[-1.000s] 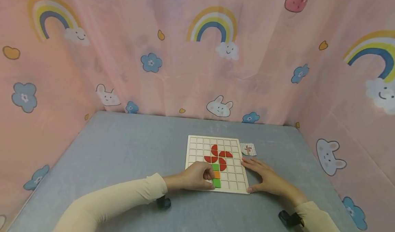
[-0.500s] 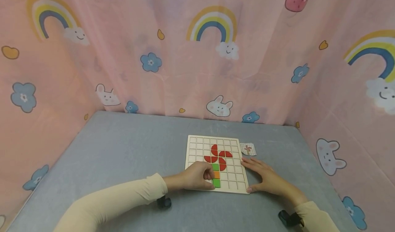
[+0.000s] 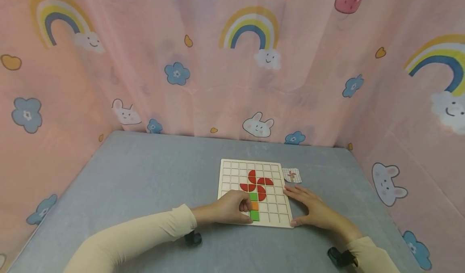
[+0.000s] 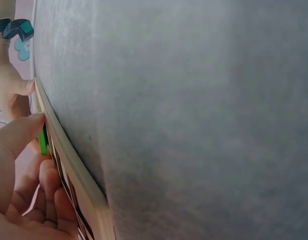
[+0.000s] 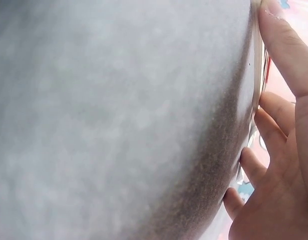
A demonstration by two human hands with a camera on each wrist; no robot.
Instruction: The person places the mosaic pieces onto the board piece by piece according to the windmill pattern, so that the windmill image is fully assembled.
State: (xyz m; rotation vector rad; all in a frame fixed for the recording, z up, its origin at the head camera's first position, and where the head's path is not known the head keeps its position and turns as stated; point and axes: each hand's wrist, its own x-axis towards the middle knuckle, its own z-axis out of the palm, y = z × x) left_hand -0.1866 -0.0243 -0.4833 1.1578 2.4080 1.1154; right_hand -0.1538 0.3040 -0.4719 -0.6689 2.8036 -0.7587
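Observation:
A pale square grid board [image 3: 232, 166] lies on the table. Several red rounded pieces [image 3: 252, 177] form a pinwheel on it. Below them run a green tile [image 3: 253, 196], an orange tile [image 3: 255, 206] and a second green tile [image 3: 255, 215]. My left hand [image 3: 230, 208] rests over the board's near left part with loosely bent fingers. Its thumb and index fingertips lie beside the lower green tile, which shows between them in the left wrist view. With spread fingers, my right hand [image 3: 314, 210] touches the board's right edge, thumb at the near corner.
A small card [image 3: 292, 175] printed with a pinwheel on a grid lies beside the board's upper right. The grey table [image 3: 163, 160] ends at a pink patterned curtain [image 3: 203, 99] behind and at both sides.

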